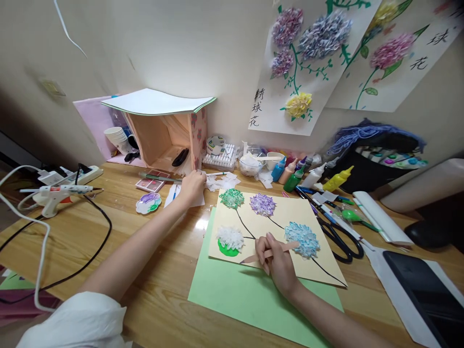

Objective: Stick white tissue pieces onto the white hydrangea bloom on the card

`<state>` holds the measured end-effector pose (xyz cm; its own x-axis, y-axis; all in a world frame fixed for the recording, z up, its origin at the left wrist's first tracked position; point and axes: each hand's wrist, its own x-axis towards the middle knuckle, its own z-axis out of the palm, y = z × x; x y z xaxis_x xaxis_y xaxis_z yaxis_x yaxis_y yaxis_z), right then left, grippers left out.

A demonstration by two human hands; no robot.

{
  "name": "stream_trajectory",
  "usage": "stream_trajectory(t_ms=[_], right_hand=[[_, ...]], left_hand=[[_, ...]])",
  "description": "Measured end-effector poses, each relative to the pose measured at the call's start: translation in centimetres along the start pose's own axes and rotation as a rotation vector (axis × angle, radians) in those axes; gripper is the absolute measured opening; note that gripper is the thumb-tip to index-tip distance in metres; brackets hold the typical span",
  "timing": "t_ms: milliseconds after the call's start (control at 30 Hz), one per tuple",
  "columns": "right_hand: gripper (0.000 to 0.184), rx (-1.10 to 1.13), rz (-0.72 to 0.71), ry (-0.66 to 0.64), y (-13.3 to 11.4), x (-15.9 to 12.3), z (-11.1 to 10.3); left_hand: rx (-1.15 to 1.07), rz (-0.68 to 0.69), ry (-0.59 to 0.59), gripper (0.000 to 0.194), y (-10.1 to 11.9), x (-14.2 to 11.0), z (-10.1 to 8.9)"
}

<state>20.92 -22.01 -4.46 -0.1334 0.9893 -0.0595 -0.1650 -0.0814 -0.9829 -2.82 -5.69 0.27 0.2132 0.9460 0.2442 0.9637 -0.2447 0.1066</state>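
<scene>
My right hand (277, 266) is closed around a flat wooden stick (290, 246) with a dark, pointed end, over a cream card (268, 268). On the card are green, purple and blue ruffled paper flowers with drawn black stems. A white ruffled flower (231, 237) sits there too, partly over a patch of green paint (227, 249). Stretched toward the back, my left hand (194, 187) has curled fingers beside scraps of white tissue paper (224, 181); its fingertips are mostly hidden, so what they pinch does not show.
Under the card lies a green sheet (232, 295). Paint bottles (292, 179) stand behind it, with black-handled scissors (340, 241) and a phone (424, 295) to the right. On the left are a paint palette (148, 203), an open box (163, 135) and a corded glue gun (52, 195).
</scene>
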Motion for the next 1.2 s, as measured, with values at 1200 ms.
stream_trajectory(t_ms=[1200], right_hand=[[0.059, -0.020, -0.273, 0.122, 0.2, -0.6, 0.1]], left_hand=[[-1.014, 0.260, -0.766, 0.022, 2.4, -9.6, -5.5]])
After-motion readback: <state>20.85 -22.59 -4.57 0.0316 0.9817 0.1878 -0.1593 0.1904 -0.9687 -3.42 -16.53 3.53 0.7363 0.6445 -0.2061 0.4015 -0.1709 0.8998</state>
